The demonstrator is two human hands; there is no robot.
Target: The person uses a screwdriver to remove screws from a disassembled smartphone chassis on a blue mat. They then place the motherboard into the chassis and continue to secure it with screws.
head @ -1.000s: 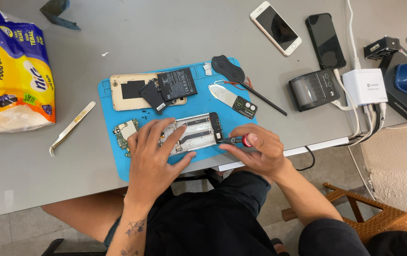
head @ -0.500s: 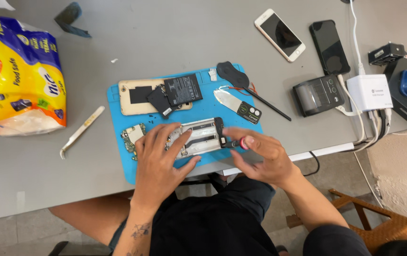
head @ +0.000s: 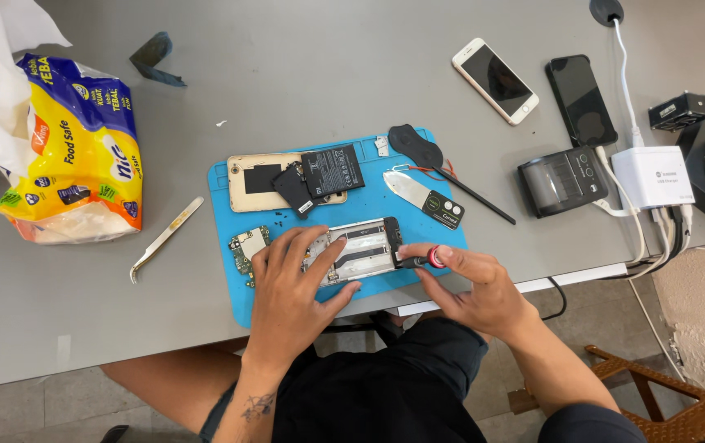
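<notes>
Left hand (head: 291, 283) lies flat, fingers spread, pressing down on the opened phone frame (head: 358, 250); it grips nothing, just pins the frame to the blue work mat (head: 438, 238). Right hand (head: 471, 287) is mostly closed, thumb and forefinger pinched on a small screwdriver (head: 418, 261) with a black shaft and a red ring at the handle; the tip points left and meets the right end of the frame. Frame sits near the mat's front edge, long side running left-right, metal inner side up. Green circuit board (head: 246, 248) lies just left of the left hand, on the mat. Behind the frame: gold back cover (head: 241, 193), with a black battery (head: 333, 169) and a smaller black part (head: 293, 189) resting partly on it. Thin metal pry tool (head: 408, 187) with a black grip lies right of the battery; a black pick-shaped piece (head: 415, 145) sits at the mat's far right corner, a thin black stick (head: 474, 195) running off the mat beside it. Off the mat, on the grey table (head: 303, 74): metal tweezers (head: 165, 238) to the left, yellow-blue tissue pack (head: 73, 152) further left, white phone (head: 495, 80) and black phone (head: 580, 100) at the far right, small black printer-like box (head: 564, 178) and white charger block (head: 652, 176) with cables near the right edge.
</notes>
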